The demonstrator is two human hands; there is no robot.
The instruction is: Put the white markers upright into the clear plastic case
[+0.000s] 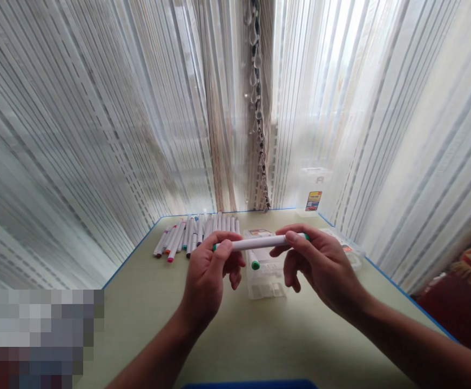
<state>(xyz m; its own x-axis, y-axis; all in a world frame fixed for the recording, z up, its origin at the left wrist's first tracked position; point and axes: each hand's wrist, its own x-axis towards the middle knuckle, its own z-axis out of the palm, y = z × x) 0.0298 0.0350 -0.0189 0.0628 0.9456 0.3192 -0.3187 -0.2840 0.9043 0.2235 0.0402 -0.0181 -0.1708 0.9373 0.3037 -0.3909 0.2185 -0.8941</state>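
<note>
A white marker [260, 243] with green ends is held level between my two hands above the table. My left hand [211, 267] pinches its left end between thumb and fingers. At the other end, the thumb and fingers of my right hand [320, 262] are closed on it, with a green tip showing past them. Below and behind lies a clear plastic case [266, 289]. Inside or on that case, a second marker with a green end [255, 265] is partly hidden by the held one.
Several white markers with coloured ends [176, 240] lie in a pile at the back left of the pale table [219, 346]. A clear container with a yellow label [314, 201] stands at the back right. Another clear plastic piece [355, 259] lies near the right edge. Striped curtains [170, 108] hang behind.
</note>
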